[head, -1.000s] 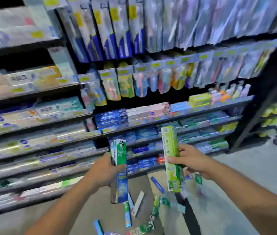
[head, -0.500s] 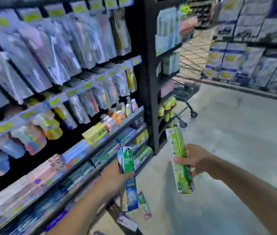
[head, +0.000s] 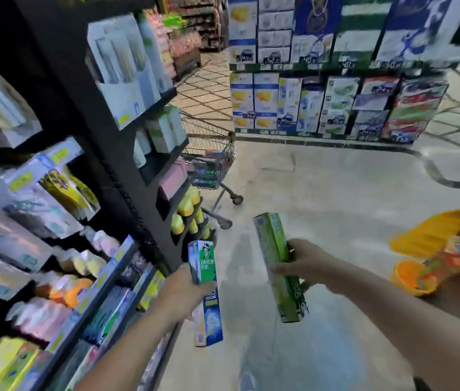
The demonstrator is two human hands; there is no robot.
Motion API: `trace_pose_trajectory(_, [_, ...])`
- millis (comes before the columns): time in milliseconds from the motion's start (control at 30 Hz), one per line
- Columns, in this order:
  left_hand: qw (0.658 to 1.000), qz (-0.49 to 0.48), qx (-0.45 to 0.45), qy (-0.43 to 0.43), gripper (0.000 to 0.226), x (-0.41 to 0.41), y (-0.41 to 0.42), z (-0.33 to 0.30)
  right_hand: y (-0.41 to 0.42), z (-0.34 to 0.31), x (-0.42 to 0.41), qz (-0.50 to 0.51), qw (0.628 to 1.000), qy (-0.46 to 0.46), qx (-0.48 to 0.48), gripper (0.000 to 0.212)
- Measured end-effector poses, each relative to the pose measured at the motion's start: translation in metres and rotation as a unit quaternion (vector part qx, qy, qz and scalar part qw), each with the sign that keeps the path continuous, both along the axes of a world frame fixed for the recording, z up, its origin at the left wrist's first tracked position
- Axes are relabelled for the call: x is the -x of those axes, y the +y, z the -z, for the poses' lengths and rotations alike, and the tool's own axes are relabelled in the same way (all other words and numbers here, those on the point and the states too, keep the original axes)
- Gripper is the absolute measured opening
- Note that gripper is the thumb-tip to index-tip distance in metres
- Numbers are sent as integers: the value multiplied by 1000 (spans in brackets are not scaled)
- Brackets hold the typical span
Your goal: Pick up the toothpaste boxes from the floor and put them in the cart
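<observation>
My left hand (head: pixel 184 292) grips a green, white and blue toothpaste box (head: pixel 205 292) held upright, low in the middle of the view. To its right, my right hand (head: pixel 306 262) grips a long light-green toothpaste box (head: pixel 278 266), tilted slightly left. A wire shopping cart (head: pixel 213 158) stands ahead past the end of the black shelf unit, partly hidden by it, with some boxes inside. The boxes on the floor are out of view.
Stocked black shelves (head: pixel 127 170) run along the left, with yellow bottles (head: pixel 187 210) at the end cap. A display of stacked cartons (head: pixel 336 105) fills the far side. An orange bucket (head: pixel 410 277) and a yellow object (head: pixel 431 232) sit at the right. Grey floor (head: pixel 336 187) lies between.
The view has swung right from the shelf and the scattered boxes on the floor to the aisle end, where the cart now shows. Both hands keep hold of their boxes.
</observation>
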State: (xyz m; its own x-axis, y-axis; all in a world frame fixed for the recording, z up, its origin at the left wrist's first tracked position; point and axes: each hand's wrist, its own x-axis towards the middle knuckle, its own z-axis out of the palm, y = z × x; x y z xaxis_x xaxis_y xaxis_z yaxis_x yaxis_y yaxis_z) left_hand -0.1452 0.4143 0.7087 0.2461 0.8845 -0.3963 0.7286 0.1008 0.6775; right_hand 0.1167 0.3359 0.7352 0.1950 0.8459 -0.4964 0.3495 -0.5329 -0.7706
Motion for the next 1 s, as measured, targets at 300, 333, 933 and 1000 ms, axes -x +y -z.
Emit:
trace_pose_trajectory(300, [997,61,-31,34,35,-51,170,-30,141,-24,-41,62,997,42,-7,34])
trace_pose_trajectory(333, [997,63,-28,29,32,-58,184,-31,154,-24,-47,63,997,43,-5,35])
trace_pose_trajectory(933, [998,42,-7,54,26,-297,440,-30,431,-22,-286,34,997,63,-15,30])
trace_pose_trajectory(1000, [996,42,-12,72,35,-322,470,-28,463,-24,-311,21,998,57,-17,27])
